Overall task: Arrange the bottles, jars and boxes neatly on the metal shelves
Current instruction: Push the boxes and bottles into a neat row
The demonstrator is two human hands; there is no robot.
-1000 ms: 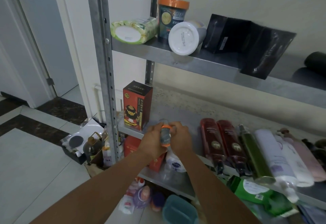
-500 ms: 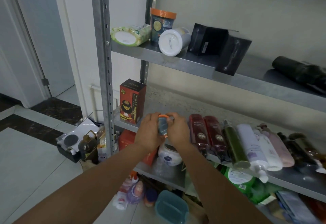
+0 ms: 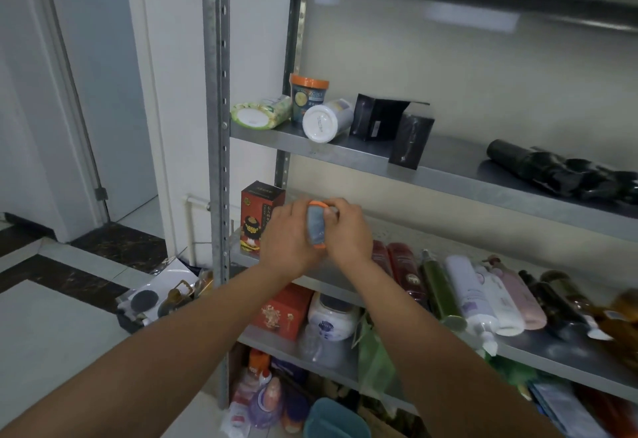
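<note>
Holding a small grey-blue cylindrical container with orange rims (image 3: 317,225) between them, both hands sit over the left end of the middle metal shelf (image 3: 448,235). The left hand (image 3: 288,241) wraps it from the left with curled fingers, and the right hand (image 3: 347,230) grips it from the right, thumb laid across its front. The container stands roughly upright, just beside a tall red-and-black cardboard box (image 3: 257,216) that stands at the shelf's left front corner; whether the container touches the shelf cannot be told.

Along the same shelf towards its right end, bottles lie on their sides in a close row with caps towards the front edge: two dark red bottles (image 3: 397,265), an olive-green bottle (image 3: 440,292), a white pump bottle (image 3: 471,296) and a pale pink bottle (image 3: 518,299), with darker ones beyond them.

On the upper metal shelf (image 3: 448,178), at its left end, a green-and-white round packet (image 3: 259,114) lies on its side, an orange-lidded dark tub (image 3: 308,99) stands upright, and a white cylindrical jar (image 3: 326,122) lies against it. Two black boxes (image 3: 379,120) stand near the middle, and a black bundle (image 3: 559,172) lies towards the right end.

On the lower shelf an orange-red box (image 3: 284,310) touches a white round jar (image 3: 331,313).
</note>
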